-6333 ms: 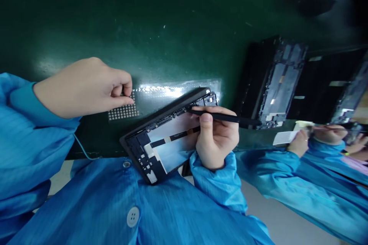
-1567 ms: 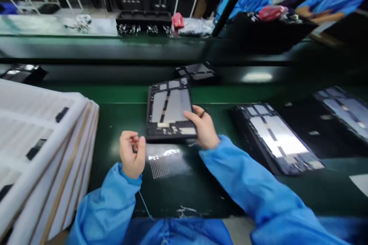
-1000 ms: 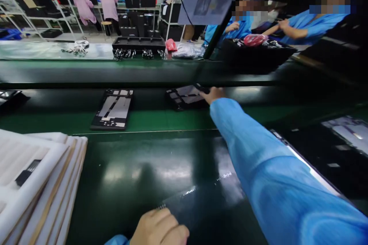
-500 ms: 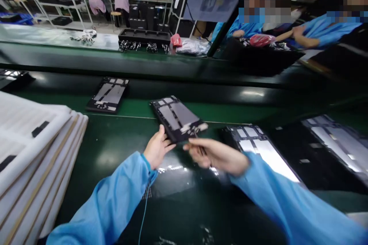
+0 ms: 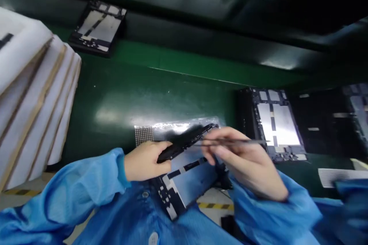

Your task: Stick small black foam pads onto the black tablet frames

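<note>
My left hand [image 5: 145,160] grips the left edge of a black tablet frame [image 5: 184,176], which is tilted up against my blue smock at the table's near edge. My right hand [image 5: 247,164] is closed round a thin dark stylus-like tool [image 5: 244,142] whose long end points right; the hand hovers over the frame's right side and is blurred by motion. A small sheet with a grid of tiny squares [image 5: 144,134] lies on the green table just beyond my left hand, beside a shiny clear film [image 5: 184,126].
A stack of white foam trays [image 5: 31,95] stands at the left. Another tablet frame [image 5: 97,26] lies on the far conveyor belt. More frames [image 5: 273,122] lie at the right in a dark tray. A white ribbed sheet [image 5: 336,176] lies at the far right.
I have drawn the tablet frame from the middle of the table back to my chest and tilted it up. My gaze has dropped from the far workstations to the table.
</note>
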The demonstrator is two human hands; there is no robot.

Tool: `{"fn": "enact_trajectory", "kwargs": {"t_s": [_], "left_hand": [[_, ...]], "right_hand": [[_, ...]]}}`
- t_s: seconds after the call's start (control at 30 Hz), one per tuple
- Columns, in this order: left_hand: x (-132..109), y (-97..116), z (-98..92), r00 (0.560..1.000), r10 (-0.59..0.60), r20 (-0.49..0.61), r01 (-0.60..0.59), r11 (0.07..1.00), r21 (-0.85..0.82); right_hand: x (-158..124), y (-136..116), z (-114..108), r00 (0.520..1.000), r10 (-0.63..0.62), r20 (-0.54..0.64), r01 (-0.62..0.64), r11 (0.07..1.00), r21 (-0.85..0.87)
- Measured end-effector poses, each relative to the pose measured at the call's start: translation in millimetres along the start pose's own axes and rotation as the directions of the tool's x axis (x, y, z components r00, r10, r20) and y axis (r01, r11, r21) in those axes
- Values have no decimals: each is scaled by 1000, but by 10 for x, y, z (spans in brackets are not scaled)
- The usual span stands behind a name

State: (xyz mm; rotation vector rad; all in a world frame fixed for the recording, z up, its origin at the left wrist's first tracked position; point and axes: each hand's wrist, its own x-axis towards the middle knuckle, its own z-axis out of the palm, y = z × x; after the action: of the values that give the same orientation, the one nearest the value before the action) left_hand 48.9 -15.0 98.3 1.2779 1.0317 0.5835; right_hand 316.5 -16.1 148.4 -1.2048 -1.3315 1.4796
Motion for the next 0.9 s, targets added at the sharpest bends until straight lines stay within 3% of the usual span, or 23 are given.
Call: {"fn": "enact_trajectory", "kwargs": {"t_s": [0.13, 0.2, 0.27, 0.37, 0.7, 0.8, 0.87, 0.9], "left_hand": [[258, 53, -511, 983, 153, -100, -114, 941, 319], [397, -1, -765, 954, 300, 23, -248, 740, 625], [485, -88, -915, 923, 320, 216, -371, 584, 722], [514, -183, -950, 899, 281, 337, -438, 532, 725], [516, -187, -912, 903, 258, 343, -429, 536, 727], [521, -204, -922, 900, 272, 342, -436, 541, 719], [522, -215, -927, 899, 280, 337, -438, 549, 712], [521, -220, -928, 899, 284, 335, -438, 552, 710]], "right_hand": [[688, 299, 348, 984, -101, 148, 132, 967, -216], [913, 480, 427, 970, -104, 218, 165, 944, -284], [1018, 609, 448, 952, -97, 289, 191, 927, -321], [1014, 667, 428, 936, -76, 344, 194, 927, -321], [1047, 588, 401, 925, -78, 372, 212, 918, -336], [805, 541, 431, 967, -43, 250, 95, 976, -197], [454, 543, 526, 999, -25, 30, 28, 994, -110], [250, 565, 600, 993, -37, -109, 27, 995, -96]]}}
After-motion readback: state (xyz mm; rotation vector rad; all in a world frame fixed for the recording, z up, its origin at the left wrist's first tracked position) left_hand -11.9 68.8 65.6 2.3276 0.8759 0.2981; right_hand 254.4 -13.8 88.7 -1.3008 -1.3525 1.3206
